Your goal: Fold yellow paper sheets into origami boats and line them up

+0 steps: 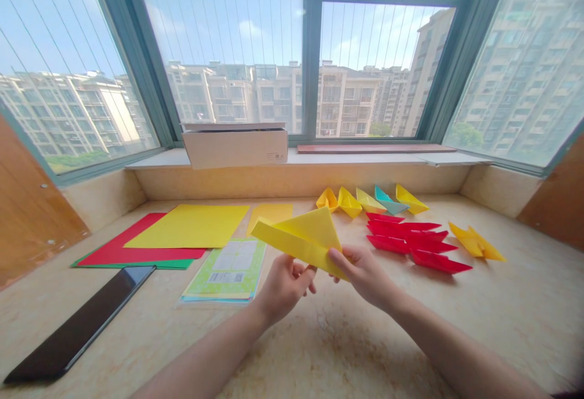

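A sheet of yellow paper (301, 235), folded into a triangle with a band along its lower edge, is held up above the counter. My right hand (362, 271) pinches its lower right corner, the thumb on the near face. Below the lower edge, my left hand (287, 283) is closed with curled fingers at the paper; its fingertips are partly hidden. To the right lie several red folded paper boats (410, 241) in a cluster. Beside them is a yellow-orange folded paper boat (477, 244). Behind stands a row of yellow and teal boats, including a teal one (387, 201).
At left, a yellow sheet (187, 225) overlaps a red sheet (137, 241) and a green sheet (177, 264). A clear packet of coloured paper (223, 271) lies near my left hand. A black phone or tablet (82, 326) rests front left. A white box (235, 146) sits on the windowsill.
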`<state>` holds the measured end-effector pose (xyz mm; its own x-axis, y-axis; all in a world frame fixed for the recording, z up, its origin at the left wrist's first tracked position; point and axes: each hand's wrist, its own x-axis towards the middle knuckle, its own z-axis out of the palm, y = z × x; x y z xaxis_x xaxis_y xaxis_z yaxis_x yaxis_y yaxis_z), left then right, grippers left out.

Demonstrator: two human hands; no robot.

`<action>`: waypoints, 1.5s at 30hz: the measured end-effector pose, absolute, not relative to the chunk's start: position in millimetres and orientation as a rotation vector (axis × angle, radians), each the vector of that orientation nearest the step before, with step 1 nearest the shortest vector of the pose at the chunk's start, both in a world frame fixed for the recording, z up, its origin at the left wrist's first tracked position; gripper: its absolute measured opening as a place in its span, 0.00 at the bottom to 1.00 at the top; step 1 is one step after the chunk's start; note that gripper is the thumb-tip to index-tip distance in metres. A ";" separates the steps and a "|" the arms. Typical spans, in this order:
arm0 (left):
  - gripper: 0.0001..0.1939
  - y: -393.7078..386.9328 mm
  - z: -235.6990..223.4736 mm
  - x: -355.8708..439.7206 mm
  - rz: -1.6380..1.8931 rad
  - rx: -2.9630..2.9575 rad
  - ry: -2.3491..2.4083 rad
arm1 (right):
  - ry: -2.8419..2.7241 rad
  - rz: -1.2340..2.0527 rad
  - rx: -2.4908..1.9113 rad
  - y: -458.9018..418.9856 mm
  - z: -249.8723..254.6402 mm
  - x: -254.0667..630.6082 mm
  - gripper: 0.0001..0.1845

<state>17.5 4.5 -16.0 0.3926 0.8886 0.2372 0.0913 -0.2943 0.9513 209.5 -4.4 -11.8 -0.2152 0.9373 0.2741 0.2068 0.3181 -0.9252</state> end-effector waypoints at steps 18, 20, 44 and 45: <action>0.36 6.7 -1.1 17.2 1.267 1.117 0.712 | -2.149 0.543 -0.993 -15.2 -14.6 206.4 0.32; 0.34 9.8 -2.6 15.3 1.251 1.140 0.755 | -2.180 0.542 -0.987 -16.3 -13.5 206.8 0.28; 0.25 5.4 -4.7 11.0 0.614 1.452 0.702 | -1.030 0.950 -0.817 2.2 3.1 216.8 0.37; 0.25 7.1 -5.1 11.1 0.625 1.467 0.717 | -1.040 0.937 -0.840 2.8 3.3 218.8 0.38</action>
<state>11.1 7.1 -5.1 0.6517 0.7568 -0.0505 0.0528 0.0212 0.9984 218.8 2.8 3.3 0.2196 0.9207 0.3226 -0.2249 0.3695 -0.9016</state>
